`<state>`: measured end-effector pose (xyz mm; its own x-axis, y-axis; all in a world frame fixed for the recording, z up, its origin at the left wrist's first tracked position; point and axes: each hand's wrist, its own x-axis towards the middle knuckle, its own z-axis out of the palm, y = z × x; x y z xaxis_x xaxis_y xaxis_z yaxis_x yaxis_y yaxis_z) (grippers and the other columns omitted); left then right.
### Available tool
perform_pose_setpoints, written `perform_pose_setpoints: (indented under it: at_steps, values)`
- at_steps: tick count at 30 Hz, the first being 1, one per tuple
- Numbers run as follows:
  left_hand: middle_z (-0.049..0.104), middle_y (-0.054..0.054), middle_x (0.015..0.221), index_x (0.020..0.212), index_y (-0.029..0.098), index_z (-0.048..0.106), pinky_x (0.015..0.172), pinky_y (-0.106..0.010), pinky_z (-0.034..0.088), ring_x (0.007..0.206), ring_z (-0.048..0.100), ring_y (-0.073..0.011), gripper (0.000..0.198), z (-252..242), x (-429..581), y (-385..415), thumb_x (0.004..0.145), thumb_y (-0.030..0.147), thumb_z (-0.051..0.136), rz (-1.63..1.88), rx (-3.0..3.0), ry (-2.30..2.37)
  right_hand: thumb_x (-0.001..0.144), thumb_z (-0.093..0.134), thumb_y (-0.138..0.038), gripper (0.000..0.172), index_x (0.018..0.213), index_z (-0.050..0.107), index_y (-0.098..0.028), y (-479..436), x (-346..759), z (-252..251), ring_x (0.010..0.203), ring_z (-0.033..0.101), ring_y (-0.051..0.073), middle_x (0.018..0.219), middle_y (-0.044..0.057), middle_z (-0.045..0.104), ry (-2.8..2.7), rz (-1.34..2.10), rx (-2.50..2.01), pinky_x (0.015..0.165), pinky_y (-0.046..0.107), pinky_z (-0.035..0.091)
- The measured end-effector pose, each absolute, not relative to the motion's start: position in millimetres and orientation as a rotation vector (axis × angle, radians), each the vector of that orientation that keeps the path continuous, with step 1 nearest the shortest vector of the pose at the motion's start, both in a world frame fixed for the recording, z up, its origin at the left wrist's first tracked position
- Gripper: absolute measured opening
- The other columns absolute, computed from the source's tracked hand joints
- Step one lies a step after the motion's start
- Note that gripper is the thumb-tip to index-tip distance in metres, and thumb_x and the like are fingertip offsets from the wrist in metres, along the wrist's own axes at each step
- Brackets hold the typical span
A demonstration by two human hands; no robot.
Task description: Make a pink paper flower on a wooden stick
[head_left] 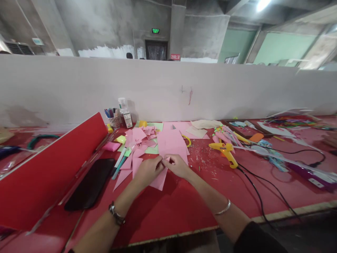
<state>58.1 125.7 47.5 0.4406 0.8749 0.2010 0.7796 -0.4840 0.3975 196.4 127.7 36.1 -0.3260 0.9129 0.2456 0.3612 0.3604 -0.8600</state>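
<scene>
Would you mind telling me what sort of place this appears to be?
It looks like a craft workshop, probably in a shared building: a yellow glue gun and pieces of pink paper lie on a red worktable, and a lit green exit sign shows above a doorway.

Place: a craft workshop, by the look of it, in a large, rough-finished building
Walls (147, 14): bare grey concrete, smeared with white paint low down
Exit sign (155, 31): lit green above a dark doorway (156, 51), as in a public or work building
Red notice (175, 57): white lettering, just beside the doorway
Partition (147, 84): a pale panel running along the back of the worktop
Red worktop (184, 211): littered with small scraps, bearing pink paper (170, 140), a yellow glue gun (221, 146), a labelled bottle (127, 118) and a cup of pens (114, 122)
</scene>
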Motion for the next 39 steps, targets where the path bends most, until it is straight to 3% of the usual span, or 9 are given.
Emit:
perform_pose_setpoints:
  at_steps: [9, 19, 24, 26, 29, 32, 35, 39]
  values:
    - [0.060, -0.003, 0.059, 0.064, 0.018, 0.056, 0.048, -0.023, 0.022, 0.056, 0.054, -0.0149, 0.019, 49, 62, 131, 0.073, 0.018, 0.039, 0.467, 2.532, 1.640, 0.069, 0.045, -0.039, 0.035, 0.046, 0.028, -0.019, 135, 204, 35, 0.045, 0.021, 0.005, 0.046, -0.007, 0.021, -1.709, 1.040, -1.098, 0.045, 0.022, 0.017]
    - [0.058, -0.003, 0.057, 0.065, 0.019, 0.056, 0.045, -0.022, 0.023, 0.053, 0.052, -0.0152, 0.022, 49, 21, 153, 0.075, 0.022, 0.037, 0.468, 2.433, 1.974, 0.064, 0.042, -0.057, 0.043, 0.051, 0.022, -0.021, 150, 225, 42, 0.046, 0.021, 0.006, 0.050, -0.007, 0.020, -1.379, 1.022, -1.122, 0.044, 0.021, 0.020]
    - [0.054, -0.001, 0.056, 0.075, 0.016, 0.052, 0.050, -0.022, 0.037, 0.049, 0.050, -0.0123, 0.035, 42, 20, 157, 0.080, 0.034, 0.022, 1.089, 2.004, 1.445, 0.058, 0.048, -0.061, 0.047, 0.049, 0.027, -0.020, 145, 218, 43, 0.045, 0.025, 0.005, 0.048, -0.007, 0.026, -1.422, 1.131, -1.090, 0.044, 0.020, 0.023]
    - [0.056, -0.003, 0.060, 0.078, 0.015, 0.053, 0.053, -0.024, 0.041, 0.052, 0.052, -0.0128, 0.042, 41, 25, 154, 0.080, 0.040, 0.019, 1.081, 1.920, 1.206, 0.057, 0.048, -0.062, 0.048, 0.047, 0.029, -0.019, 143, 214, 41, 0.043, 0.024, 0.004, 0.046, -0.008, 0.026, -1.463, 1.181, -1.082, 0.042, 0.020, 0.022]
    - [0.061, -0.005, 0.072, 0.076, 0.015, 0.056, 0.064, -0.026, 0.041, 0.068, 0.054, -0.0156, 0.035, 43, 33, 148, 0.077, 0.039, 0.031, 0.835, 2.131, 1.102, 0.057, 0.047, -0.063, 0.048, 0.046, 0.030, -0.019, 141, 211, 38, 0.040, 0.024, 0.004, 0.043, -0.008, 0.026, -1.522, 1.225, -1.076, 0.041, 0.020, 0.021]
    - [0.060, -0.005, 0.079, 0.076, 0.015, 0.056, 0.068, -0.027, 0.039, 0.074, 0.052, -0.0166, 0.027, 44, 39, 144, 0.074, 0.038, 0.041, 0.703, 2.351, 1.121, 0.060, 0.045, -0.061, 0.046, 0.047, 0.033, -0.019, 142, 211, 34, 0.040, 0.026, 0.004, 0.043, -0.008, 0.029, -1.574, 1.236, -1.076, 0.041, 0.020, 0.023]
    - [0.052, -0.001, 0.061, 0.063, 0.016, 0.052, 0.056, -0.024, 0.034, 0.059, 0.046, -0.0137, 0.028, 43, 42, 142, 0.076, 0.036, 0.038, 0.648, 2.417, 1.213, 0.065, 0.044, -0.054, 0.038, 0.051, 0.036, -0.019, 143, 213, 31, 0.043, 0.032, 0.007, 0.047, -0.006, 0.033, -1.602, 1.210, -1.086, 0.044, 0.022, 0.028]
    - [0.041, 0.002, 0.049, 0.057, 0.016, 0.049, 0.048, -0.022, 0.025, 0.049, 0.038, -0.0113, 0.033, 40, 43, 142, 0.078, 0.036, 0.034, 0.601, 2.382, 1.285, 0.069, 0.047, -0.030, 0.018, 0.080, 0.052, -0.017, 141, 211, 29, 0.068, 0.046, 0.014, 0.072, 0.001, 0.050, -1.715, 0.658, -1.123, 0.066, 0.028, 0.038]
